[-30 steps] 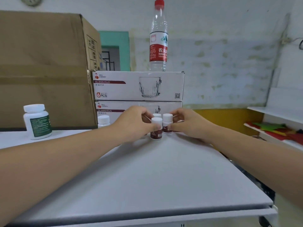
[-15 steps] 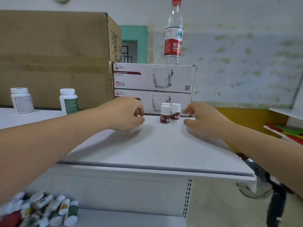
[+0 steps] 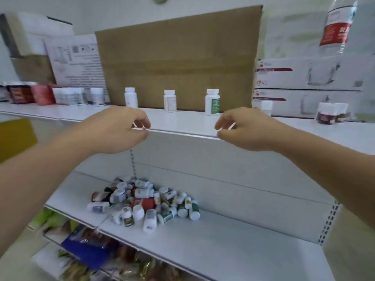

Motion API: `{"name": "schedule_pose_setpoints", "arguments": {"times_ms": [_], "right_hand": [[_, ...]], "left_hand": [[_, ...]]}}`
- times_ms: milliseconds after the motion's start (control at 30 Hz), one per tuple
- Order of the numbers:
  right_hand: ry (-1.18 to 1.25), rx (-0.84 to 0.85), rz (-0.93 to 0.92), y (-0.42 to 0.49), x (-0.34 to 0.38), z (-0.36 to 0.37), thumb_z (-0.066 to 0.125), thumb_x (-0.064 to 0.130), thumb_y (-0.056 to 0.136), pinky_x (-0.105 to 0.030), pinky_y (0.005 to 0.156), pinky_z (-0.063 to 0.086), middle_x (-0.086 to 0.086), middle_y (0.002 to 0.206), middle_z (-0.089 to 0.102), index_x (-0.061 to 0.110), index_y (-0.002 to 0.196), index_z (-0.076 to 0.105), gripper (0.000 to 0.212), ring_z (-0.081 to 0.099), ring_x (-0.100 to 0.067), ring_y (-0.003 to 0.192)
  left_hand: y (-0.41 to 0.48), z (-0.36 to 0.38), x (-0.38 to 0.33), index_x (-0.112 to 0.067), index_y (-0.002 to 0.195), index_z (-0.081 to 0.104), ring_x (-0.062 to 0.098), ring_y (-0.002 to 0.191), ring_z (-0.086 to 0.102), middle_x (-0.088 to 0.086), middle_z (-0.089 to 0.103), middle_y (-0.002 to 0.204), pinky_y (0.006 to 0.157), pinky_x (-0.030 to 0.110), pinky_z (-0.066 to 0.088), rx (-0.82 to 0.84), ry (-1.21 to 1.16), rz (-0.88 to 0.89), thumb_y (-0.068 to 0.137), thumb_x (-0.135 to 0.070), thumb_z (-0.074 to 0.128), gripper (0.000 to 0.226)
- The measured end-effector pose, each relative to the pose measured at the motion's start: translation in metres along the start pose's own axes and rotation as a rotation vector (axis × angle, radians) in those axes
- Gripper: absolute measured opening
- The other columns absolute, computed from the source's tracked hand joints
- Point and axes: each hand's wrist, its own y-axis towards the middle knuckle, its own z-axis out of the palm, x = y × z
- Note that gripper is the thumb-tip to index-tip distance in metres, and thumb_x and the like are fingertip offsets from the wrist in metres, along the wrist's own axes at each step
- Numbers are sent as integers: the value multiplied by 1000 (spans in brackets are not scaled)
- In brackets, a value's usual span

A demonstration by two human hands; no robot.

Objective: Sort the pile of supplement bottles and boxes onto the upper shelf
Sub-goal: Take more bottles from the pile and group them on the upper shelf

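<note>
Lying sideways — pile (image 3: pixel 142 201), axes seemingly mixed

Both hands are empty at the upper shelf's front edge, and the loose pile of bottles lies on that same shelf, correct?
Not quite. The head view shows the pile of bottles on the lower shelf, beneath the upper shelf. The left hand and right hand are indeed empty at its front edge.
</note>
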Motion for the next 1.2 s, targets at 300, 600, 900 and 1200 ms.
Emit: {"name": "schedule_pose_setpoints", "arguments": {"times_ms": [300,600,900,1200], "right_hand": [[116,-70,-206,25,195,157,55,38,88,-33,82,47,2,123,61,27,119,63,34,58,-17,105],[257,174,-108,34,298,342,55,34,88,-38,89,48,-5,122,62,24,117,65,32,58,-25,109],[352,326,14,109,336,508,55,29,89,-26,73,40,2,115,63,26,114,64,27,59,-15,97],[322,381,267,217,323,601,57,26,90,-35,93,45,-7,125,59,20,121,62,32,58,-24,112]], "left_hand": [[-175,17,188,-25,123,61,21,106,60,-1,64,121,88,38,51,21,73,-306,93,-39,55,33],[-327,95,331,-26,121,63,21,110,59,0,64,121,91,37,47,-40,-122,-869,92,-33,58,30],[-326,191,457,-28,119,61,17,104,60,-4,62,115,90,38,48,44,-190,-1018,93,-34,56,27],[-195,272,581,-25,125,60,21,109,59,1,62,122,91,36,47,255,-299,-806,95,-33,54,32]]}}
